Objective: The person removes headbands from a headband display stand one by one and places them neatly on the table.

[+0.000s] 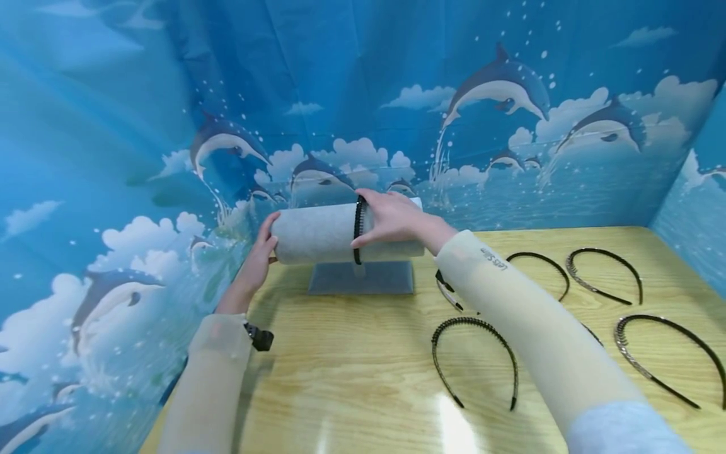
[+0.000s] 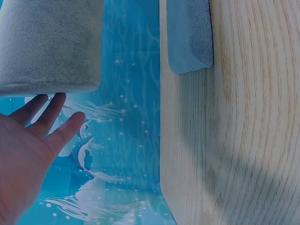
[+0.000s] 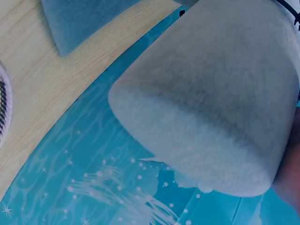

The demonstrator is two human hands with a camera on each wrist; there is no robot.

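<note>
A plush grey cylinder (image 1: 317,233) lies level on a stand with a flat blue-grey base (image 1: 340,279). Around the cylinder, right of its middle, sits a black toothed headband (image 1: 358,227). My right hand (image 1: 394,217) spans this headband from the right, thumb low and fingers at the top, pinching it. At the cylinder's left end, my left hand (image 1: 258,265) touches the end with its fingers extended. The left wrist view shows the left hand's fingers (image 2: 58,110) against the cylinder's end. Only a blurred edge of the right hand (image 3: 288,183) appears in the right wrist view.
Several headbands lie on the wooden table to the right, including a dark beaded one (image 1: 473,321) and two with decorated sides (image 1: 604,251). My right forearm hides parts of some. A blue dolphin-print sheet (image 1: 363,94) hangs behind the table and on both sides.
</note>
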